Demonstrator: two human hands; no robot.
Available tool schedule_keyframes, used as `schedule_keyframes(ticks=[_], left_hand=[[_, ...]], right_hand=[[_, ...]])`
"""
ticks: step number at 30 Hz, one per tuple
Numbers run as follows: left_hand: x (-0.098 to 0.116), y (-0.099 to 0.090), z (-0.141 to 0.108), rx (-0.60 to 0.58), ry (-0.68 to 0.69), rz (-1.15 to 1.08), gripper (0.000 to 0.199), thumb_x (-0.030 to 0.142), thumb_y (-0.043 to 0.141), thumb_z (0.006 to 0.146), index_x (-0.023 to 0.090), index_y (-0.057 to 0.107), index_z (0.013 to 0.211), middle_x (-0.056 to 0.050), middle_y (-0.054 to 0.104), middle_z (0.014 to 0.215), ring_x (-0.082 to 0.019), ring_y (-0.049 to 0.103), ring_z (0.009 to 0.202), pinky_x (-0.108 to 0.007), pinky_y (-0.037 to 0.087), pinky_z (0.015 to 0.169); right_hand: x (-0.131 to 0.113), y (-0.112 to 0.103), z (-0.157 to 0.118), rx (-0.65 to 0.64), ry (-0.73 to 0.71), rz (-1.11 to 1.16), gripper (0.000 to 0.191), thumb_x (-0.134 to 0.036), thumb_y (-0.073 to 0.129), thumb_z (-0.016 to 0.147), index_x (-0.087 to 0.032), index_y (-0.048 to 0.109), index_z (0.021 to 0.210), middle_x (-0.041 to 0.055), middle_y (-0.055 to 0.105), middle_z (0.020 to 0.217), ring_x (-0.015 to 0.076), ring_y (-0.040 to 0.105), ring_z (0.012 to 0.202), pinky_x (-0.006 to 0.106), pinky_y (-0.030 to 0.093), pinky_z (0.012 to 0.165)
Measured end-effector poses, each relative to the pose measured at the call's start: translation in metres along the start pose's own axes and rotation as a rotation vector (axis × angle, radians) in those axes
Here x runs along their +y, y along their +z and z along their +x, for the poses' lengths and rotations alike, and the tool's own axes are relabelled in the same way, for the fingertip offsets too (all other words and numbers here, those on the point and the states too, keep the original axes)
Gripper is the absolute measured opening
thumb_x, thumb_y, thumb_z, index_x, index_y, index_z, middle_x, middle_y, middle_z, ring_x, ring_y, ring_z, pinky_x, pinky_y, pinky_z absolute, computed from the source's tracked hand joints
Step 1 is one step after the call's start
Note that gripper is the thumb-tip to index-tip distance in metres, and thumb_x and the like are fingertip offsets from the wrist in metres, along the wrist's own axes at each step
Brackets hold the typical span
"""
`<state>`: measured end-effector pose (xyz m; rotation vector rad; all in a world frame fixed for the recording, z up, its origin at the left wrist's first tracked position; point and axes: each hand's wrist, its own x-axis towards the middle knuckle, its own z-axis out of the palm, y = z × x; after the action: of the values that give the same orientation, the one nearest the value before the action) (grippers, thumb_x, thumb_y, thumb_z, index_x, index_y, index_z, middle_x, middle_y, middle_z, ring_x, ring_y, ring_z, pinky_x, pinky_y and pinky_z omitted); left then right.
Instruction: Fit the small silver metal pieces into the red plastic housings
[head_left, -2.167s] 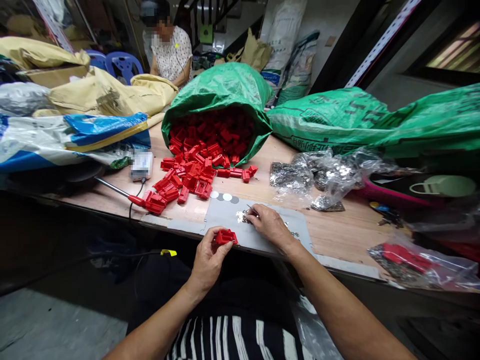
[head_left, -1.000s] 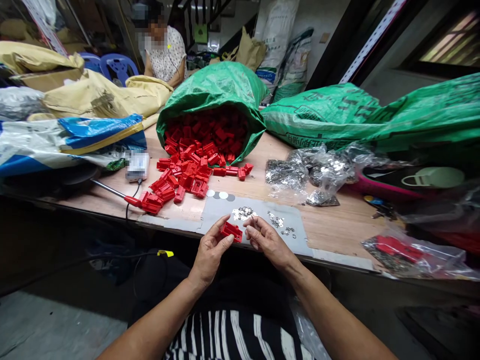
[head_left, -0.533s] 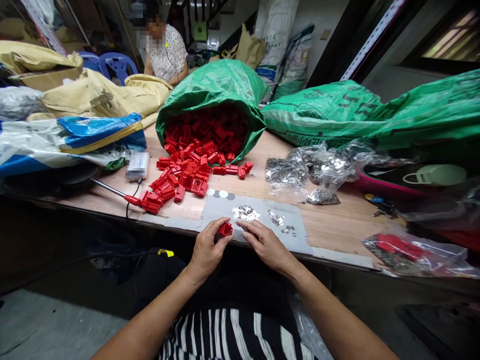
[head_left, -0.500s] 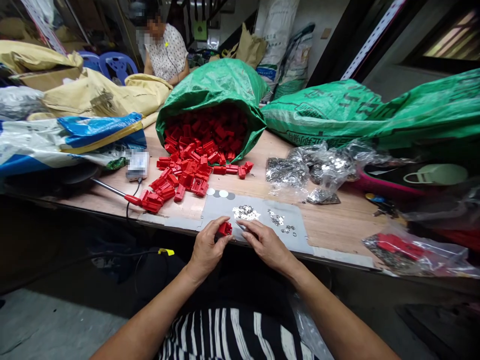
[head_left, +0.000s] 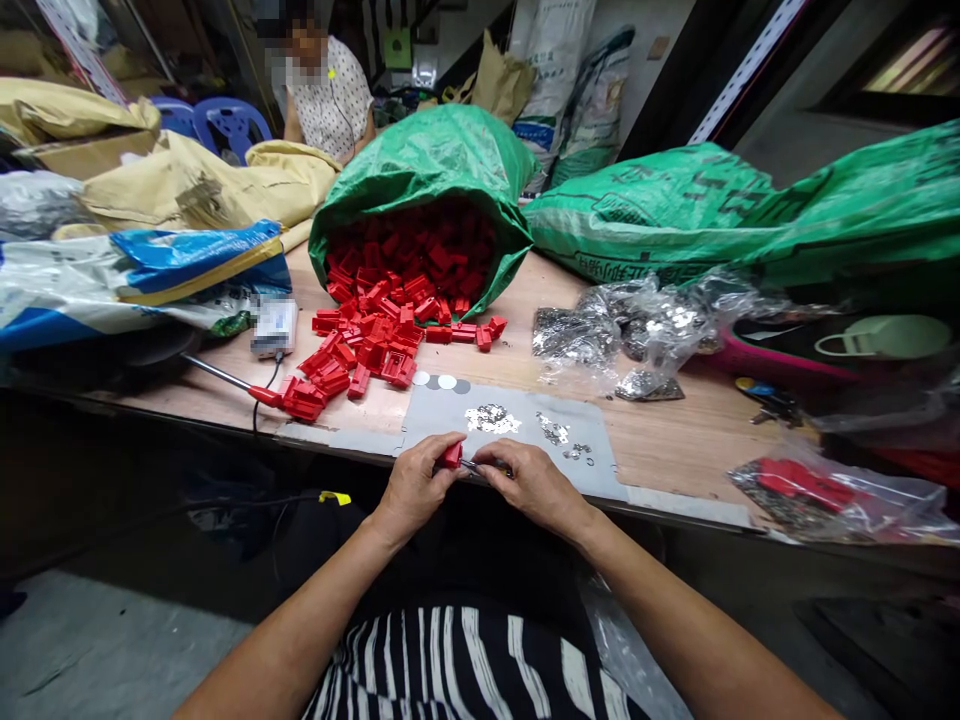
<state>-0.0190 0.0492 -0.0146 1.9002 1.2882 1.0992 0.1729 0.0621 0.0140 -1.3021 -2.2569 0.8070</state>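
Compared with half a second ago, your two hands have drawn closer together: the slim tool (head_left: 470,466), whose tip was apart from the red part (head_left: 452,456), now reaches right up to it, though whether it goes inside is too small to tell. Two seconds back, your right hand (head_left: 534,486) was over the shiny metal pieces (head_left: 491,418); now that pile lies uncovered on the grey mat (head_left: 442,410), just beyond your fingers. Your left hand (head_left: 416,487) pinches the red part between thumb and fingers at the front edge of the tabletop (head_left: 660,450), partly hiding it. Your right hand, its fingers bent and closed around the tool, points it leftward at the part. Both forearms come up from the lower corners and angle inward, so the hands meet almost face to face. A smaller metal cluster (head_left: 555,430) lies right of the pile, and loose red pieces (head_left: 360,360) spill from an open green sack (head_left: 435,150) beyond, to your left
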Motion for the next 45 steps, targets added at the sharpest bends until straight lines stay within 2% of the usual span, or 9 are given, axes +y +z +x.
schedule_keyframes(ticks=[12, 16, 21, 25, 38, 41, 45], left_hand=[[-0.004, 0.002, 0.001, 0.019, 0.009, 0.002, 0.034, 0.014, 0.068, 0.074, 0.022, 0.064, 0.107, -0.004, 0.072, 0.099, -0.018, 0.067, 0.089, -0.033, 0.054, 0.082], [-0.003, 0.001, 0.001, 0.033, 0.013, 0.014, 0.033, 0.014, 0.068, 0.075, 0.022, 0.064, 0.106, -0.003, 0.072, 0.096, -0.018, 0.067, 0.085, -0.032, 0.054, 0.079], [-0.003, -0.001, 0.002, 0.017, -0.008, -0.007, 0.032, 0.018, 0.068, 0.075, 0.023, 0.064, 0.106, -0.003, 0.072, 0.098, -0.017, 0.067, 0.086, -0.031, 0.053, 0.08], [-0.004, -0.001, 0.002, 0.012, -0.01, -0.019, 0.031, 0.019, 0.069, 0.075, 0.023, 0.064, 0.106, -0.004, 0.072, 0.1, -0.018, 0.067, 0.088, -0.031, 0.053, 0.081], [-0.008, 0.005, -0.001, 0.041, 0.028, 0.029, 0.031, 0.018, 0.071, 0.074, 0.023, 0.063, 0.103, -0.003, 0.071, 0.096, -0.018, 0.066, 0.087, -0.03, 0.053, 0.079], [-0.006, 0.004, -0.001, 0.038, 0.01, 0.028, 0.031, 0.017, 0.07, 0.074, 0.023, 0.063, 0.104, -0.003, 0.07, 0.095, -0.017, 0.065, 0.085, -0.03, 0.051, 0.078], [0.0, 0.002, -0.002, 0.039, -0.045, -0.049, 0.026, 0.016, 0.068, 0.074, 0.022, 0.063, 0.099, -0.002, 0.068, 0.091, -0.016, 0.062, 0.081, -0.029, 0.049, 0.077]], right_hand=[[-0.001, 0.004, 0.003, -0.012, -0.001, -0.033, 0.016, -0.017, 0.055, 0.085, -0.022, 0.069, 0.09, 0.0039, 0.069, 0.088, 0.0176, 0.063, 0.082, 0.029, 0.047, 0.075], [-0.001, 0.006, 0.002, 0.023, 0.01, -0.028, 0.015, -0.017, 0.055, 0.085, -0.022, 0.069, 0.09, 0.0041, 0.069, 0.088, 0.0177, 0.062, 0.082, 0.029, 0.046, 0.075], [0.003, 0.001, 0.003, -0.013, 0.004, 0.066, 0.015, -0.018, 0.055, 0.085, -0.021, 0.069, 0.088, 0.0031, 0.069, 0.087, 0.0173, 0.063, 0.08, 0.028, 0.046, 0.074], [0.001, -0.001, 0.003, -0.021, 0.004, 0.023, 0.016, -0.018, 0.054, 0.085, -0.021, 0.069, 0.089, 0.0037, 0.069, 0.087, 0.0179, 0.063, 0.081, 0.029, 0.046, 0.074], [-0.025, 0.009, 0.007, -0.005, 0.195, -0.163, 0.013, -0.015, 0.053, 0.084, -0.021, 0.064, 0.084, 0.0051, 0.068, 0.086, 0.0205, 0.062, 0.082, 0.031, 0.043, 0.073], [-0.023, 0.01, 0.006, -0.02, 0.174, -0.146, 0.011, -0.016, 0.053, 0.085, -0.021, 0.062, 0.086, 0.0054, 0.066, 0.087, 0.0201, 0.061, 0.083, 0.031, 0.043, 0.074], [-0.01, 0.007, 0.001, -0.001, 0.077, 0.008, 0.013, -0.021, 0.048, 0.09, -0.022, 0.06, 0.095, 0.0045, 0.063, 0.093, 0.0184, 0.059, 0.086, 0.031, 0.044, 0.077]])
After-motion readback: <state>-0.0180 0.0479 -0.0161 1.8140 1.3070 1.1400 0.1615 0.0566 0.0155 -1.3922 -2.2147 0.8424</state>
